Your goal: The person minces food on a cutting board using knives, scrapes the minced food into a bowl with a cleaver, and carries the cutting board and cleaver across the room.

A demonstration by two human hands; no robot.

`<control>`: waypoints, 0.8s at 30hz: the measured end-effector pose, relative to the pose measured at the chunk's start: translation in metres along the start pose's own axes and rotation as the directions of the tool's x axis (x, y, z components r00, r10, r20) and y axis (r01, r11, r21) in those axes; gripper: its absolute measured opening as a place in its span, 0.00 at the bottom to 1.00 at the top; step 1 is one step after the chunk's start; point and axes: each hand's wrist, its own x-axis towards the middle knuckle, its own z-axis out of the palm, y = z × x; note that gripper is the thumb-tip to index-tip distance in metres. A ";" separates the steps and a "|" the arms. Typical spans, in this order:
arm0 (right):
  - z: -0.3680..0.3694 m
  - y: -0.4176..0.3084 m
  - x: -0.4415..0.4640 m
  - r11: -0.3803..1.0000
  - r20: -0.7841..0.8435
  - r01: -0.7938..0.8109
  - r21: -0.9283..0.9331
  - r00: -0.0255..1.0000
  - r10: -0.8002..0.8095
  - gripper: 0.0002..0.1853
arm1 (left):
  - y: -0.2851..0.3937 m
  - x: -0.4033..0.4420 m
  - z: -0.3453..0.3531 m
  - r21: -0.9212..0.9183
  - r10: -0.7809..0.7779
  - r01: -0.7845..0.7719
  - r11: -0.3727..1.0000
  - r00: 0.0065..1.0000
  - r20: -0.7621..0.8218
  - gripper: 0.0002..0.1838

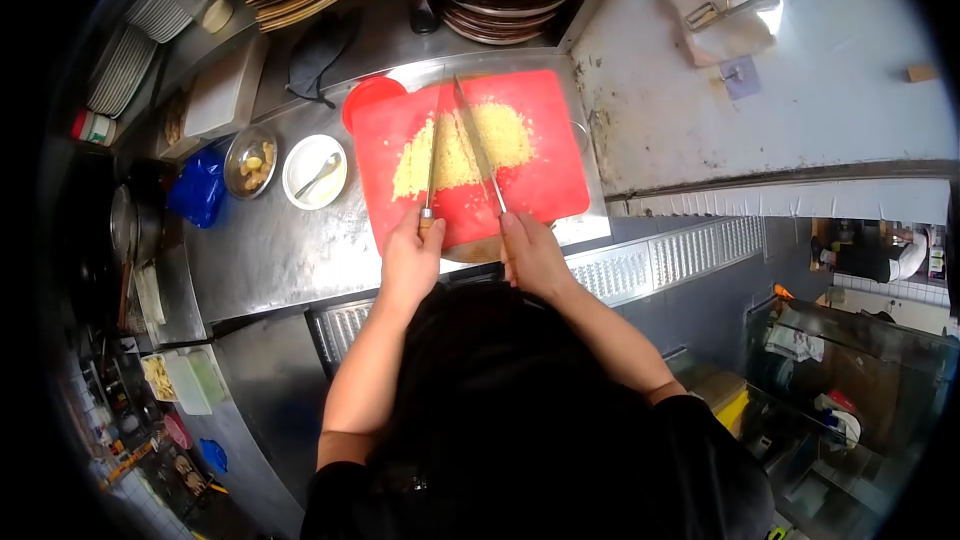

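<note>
The mince (508, 137) lies on the red board (550, 185), which sits on the steel counter (265, 265). It is pale yellow and finely chopped, spread in a broad, uneven heap, thick through the middle and thinning to loose crumbs at its edges, with some specks strewn toward the person. The left hand (411, 258) grips one knife (434, 165) by its wooden handle, the right hand (534, 255) another knife (474, 137). Both blades cross the heap, nearly meeting at their far ends and wider apart near the hands.
</note>
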 end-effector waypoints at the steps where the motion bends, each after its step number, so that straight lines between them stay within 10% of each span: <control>1: -0.001 0.002 -0.002 1.000 -0.010 0.024 0.005 1.000 -0.024 0.24 | -0.001 0.002 0.002 -0.001 -0.004 0.004 1.000 1.000 0.022 0.19; 24: -0.022 0.000 -0.001 0.998 -0.104 0.004 0.058 0.995 0.002 0.24 | -0.007 0.006 0.024 -0.031 0.143 -0.141 0.989 0.987 0.079 0.20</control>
